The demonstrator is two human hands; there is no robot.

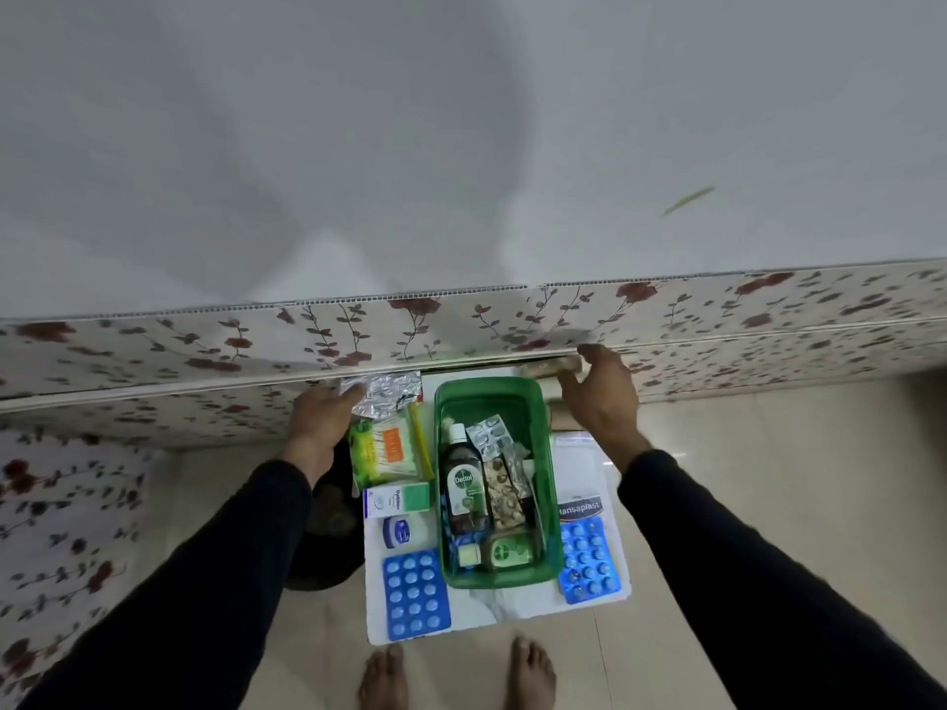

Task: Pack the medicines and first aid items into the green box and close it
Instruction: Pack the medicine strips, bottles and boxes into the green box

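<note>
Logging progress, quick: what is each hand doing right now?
Left hand: closed on the silver foil strips.
Right hand: fingers spread, resting on a beige roll, grip unclear.

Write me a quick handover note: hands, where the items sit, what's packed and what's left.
Left hand grips foil strips beside the green box. Right hand rests on rolls at the far right.
Packed: Dettol bottle, blister strips, small containers.
Left out: cotton buds, Optizex carton, small jar, two blue tablet sheets, Hansaplast pack.
No lid identifiable; box open.
</note>
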